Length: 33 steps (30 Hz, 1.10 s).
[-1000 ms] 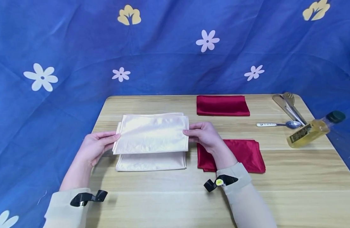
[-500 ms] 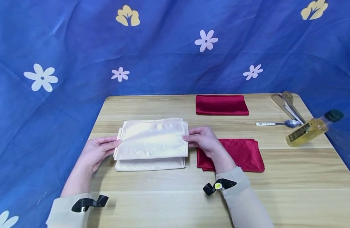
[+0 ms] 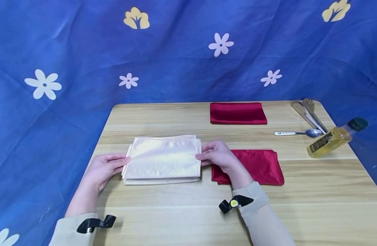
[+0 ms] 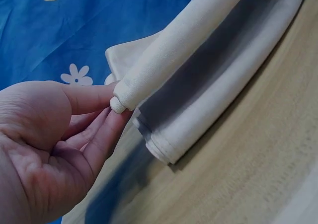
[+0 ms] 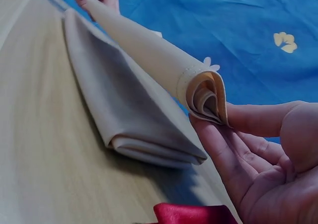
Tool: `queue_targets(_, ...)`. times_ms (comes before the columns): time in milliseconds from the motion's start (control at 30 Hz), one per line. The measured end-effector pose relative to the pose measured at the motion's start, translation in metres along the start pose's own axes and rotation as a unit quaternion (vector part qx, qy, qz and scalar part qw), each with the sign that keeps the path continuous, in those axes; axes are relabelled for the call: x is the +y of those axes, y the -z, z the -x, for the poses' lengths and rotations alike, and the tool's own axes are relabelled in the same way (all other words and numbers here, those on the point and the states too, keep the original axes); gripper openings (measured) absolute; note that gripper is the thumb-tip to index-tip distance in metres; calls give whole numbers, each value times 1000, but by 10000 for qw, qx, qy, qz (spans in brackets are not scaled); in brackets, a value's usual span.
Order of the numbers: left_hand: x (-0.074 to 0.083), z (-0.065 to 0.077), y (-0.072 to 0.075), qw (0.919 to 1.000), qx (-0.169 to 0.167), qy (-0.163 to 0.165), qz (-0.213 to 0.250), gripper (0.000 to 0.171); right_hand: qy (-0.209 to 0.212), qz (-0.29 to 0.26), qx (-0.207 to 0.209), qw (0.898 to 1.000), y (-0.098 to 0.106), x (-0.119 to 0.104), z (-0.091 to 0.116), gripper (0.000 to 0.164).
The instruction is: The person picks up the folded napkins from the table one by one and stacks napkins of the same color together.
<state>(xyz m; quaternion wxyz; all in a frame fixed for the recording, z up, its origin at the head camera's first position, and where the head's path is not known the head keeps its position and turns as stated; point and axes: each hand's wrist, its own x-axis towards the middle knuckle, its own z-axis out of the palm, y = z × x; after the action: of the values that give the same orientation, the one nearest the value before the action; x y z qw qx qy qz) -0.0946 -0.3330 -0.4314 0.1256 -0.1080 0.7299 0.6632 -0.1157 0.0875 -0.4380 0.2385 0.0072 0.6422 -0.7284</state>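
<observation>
White top layer (image 3: 164,159) nearly down, not yet released

I judge this late in the work. The white top layer is already folded and is held just above the bottom layer (image 3: 162,181), which lies on the table (image 3: 176,222) left of the near red cloth (image 3: 262,167); both wrist views show me a gap between the two. Whether they are one cloth or two, I can't tell. The left hand (image 3: 103,168) pinches one end between thumb and fingers; the right hand (image 3: 217,156) pinches the other the same way. What seems left — lowering it, letting go, perhaps squaring the edges, which fan a little at the left. The near red cloth and the far red cloth (image 3: 238,113) lie folded flat, so I'd guess they need nothing more.

Against the frame from a second ago, both hands have brought the top layer lower and nearer the person. The bottom layer showed then as a broad band; now I see only a thin strip — the red cloths look undisturbed.
</observation>
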Motion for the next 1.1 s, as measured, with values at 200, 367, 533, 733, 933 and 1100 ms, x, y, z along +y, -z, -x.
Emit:
queue_targets(200,-4,1,0,9992,48,104,-379,25,-108,250,-47,9996,0,4,-2,20)
queue_targets(367,-7,1,-1,9986,45,103,-526,38,-184,443,-33,9988,-1,7,-2,18)
queue_targets(533,-10,0,0,9974,92,159,-700,46,-264,556,27,9981,-5,8,-1,17)
queue_targets(733,-11,1,-2,9955,161,182,-921,53,-384,593,140,9974,-8,12,-2,18)
queue_targets(933,-7,4,0,9950,192,196,-962,58,-437,776,153,9959,-8,9,0,19)
queue_targets(1100,-7,4,1,9950,139,262,-955,62,-379,912,139,9950,-6,8,0,15)
